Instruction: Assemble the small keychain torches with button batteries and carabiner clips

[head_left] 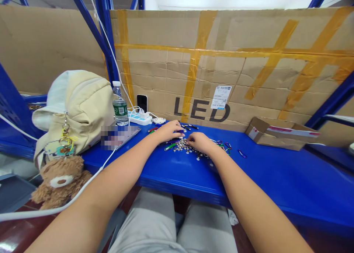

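Note:
On the blue table [171,172] lies a pile of small silver round pieces [181,146], like button cells or coins, with several loose ones around it. My left hand [170,131] is at the pile's back left, fingers bent and closed; what they hold is too small to make out. From the right, my right hand [199,141] reaches into the pile with its fingertips pinched together, and their contents are hidden. A green tube [170,147], like a small penlight, lies just below my left hand. Dark tubes [192,126] lie behind the hands. Coloured carabiner clips [228,146] sit right of my right hand.
An open cardboard box [284,135] stands at the right. A phone [124,138], water bottle [120,105], power strip [140,117] and cream backpack [80,109] with a teddy bear [63,177] are at the left. A large cardboard panel [163,76] closes off the back. A white cable crosses my left side.

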Motion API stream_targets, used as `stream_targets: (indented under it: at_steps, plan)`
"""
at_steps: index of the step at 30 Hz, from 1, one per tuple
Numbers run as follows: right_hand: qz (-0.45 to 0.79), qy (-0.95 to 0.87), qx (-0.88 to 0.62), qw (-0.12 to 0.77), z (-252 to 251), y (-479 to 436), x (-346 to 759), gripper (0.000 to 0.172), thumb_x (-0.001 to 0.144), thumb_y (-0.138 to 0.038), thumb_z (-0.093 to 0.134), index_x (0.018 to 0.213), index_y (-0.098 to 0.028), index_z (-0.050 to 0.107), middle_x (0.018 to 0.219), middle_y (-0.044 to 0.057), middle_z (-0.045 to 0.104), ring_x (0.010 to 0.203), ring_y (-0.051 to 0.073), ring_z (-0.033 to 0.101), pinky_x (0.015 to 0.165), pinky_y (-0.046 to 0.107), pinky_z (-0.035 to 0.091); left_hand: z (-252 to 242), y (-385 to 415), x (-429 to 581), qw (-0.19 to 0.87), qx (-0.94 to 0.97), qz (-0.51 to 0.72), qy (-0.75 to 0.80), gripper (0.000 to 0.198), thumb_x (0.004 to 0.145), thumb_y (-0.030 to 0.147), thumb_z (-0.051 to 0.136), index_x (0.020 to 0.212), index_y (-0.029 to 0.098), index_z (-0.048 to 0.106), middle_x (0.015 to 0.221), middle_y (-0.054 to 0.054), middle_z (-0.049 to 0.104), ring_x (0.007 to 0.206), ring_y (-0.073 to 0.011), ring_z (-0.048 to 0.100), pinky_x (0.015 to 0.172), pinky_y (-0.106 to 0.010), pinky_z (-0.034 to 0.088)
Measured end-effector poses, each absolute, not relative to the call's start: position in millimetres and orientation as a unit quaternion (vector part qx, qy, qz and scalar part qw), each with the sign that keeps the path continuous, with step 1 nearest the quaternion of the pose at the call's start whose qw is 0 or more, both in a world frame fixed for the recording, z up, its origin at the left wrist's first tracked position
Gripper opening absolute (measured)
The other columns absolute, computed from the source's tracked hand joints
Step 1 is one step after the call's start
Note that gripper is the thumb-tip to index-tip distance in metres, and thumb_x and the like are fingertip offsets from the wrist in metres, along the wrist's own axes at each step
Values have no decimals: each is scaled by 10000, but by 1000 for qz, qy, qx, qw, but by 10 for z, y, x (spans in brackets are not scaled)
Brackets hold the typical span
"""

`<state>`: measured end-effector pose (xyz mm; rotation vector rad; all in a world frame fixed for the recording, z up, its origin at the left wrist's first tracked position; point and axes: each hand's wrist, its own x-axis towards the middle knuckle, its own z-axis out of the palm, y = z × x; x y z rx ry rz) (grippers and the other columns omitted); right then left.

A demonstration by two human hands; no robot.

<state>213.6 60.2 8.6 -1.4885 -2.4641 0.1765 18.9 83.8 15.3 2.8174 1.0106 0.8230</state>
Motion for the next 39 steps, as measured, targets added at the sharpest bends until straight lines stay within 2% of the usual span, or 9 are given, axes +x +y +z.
stream_targets:
  at_steps: [4,9,12,16,22,26,32,39]
  plan:
    - [56,-839,-514,168,114,585,2151,105,777,-218,560,770,-170,653,854,58,685,771,167,592,677,239,405,113,897,160,-11,907,210,364,268,827,369,542,933,167,683,875,-69,545,871,-193,509,789,-293,387]
    - [149,-815,-478,291,212,537,2171,163,815,-268,515,813,-162,639,858,42,676,761,147,589,682,236,424,117,898,160,-3,912,171,374,282,796,409,566,744,142,638,741,-38,549,713,-162,502,641,-249,348]
    - [114,-803,-458,363,231,529,2149,154,807,-287,532,814,-163,623,859,48,659,782,156,578,711,264,429,134,862,179,24,906,171,387,310,757,443,595,670,146,587,646,-3,525,592,-129,453,550,-233,284]
    - [42,-808,-423,408,197,552,2111,106,808,-252,539,779,-168,596,823,57,625,771,160,556,708,274,426,149,825,205,48,911,170,372,351,759,474,578,634,148,541,591,17,498,560,-115,422,539,-231,257]
    - [13,-844,-388,370,197,541,2117,104,817,-202,517,773,-170,605,821,49,611,780,157,550,713,266,412,133,816,224,73,914,184,354,376,794,497,521,658,146,535,595,21,493,583,-117,425,555,-225,270]
    - [23,-828,-436,350,188,566,2167,136,819,-211,507,859,-173,632,878,51,641,799,155,566,725,260,418,128,829,212,61,908,191,368,373,797,498,519,670,149,542,629,9,513,603,-128,452,564,-231,285]
    - [10,-843,-489,225,74,685,2229,174,782,-199,540,874,-184,687,967,70,665,913,180,585,816,266,418,115,869,191,17,914,186,361,308,800,443,539,742,147,602,717,-25,559,658,-151,492,595,-241,317]
    - [24,-832,-535,146,37,736,2159,120,763,-238,591,801,-221,704,915,44,698,882,185,612,794,260,429,96,888,188,7,916,196,350,281,796,418,559,768,148,628,723,-30,568,676,-158,513,613,-244,342]
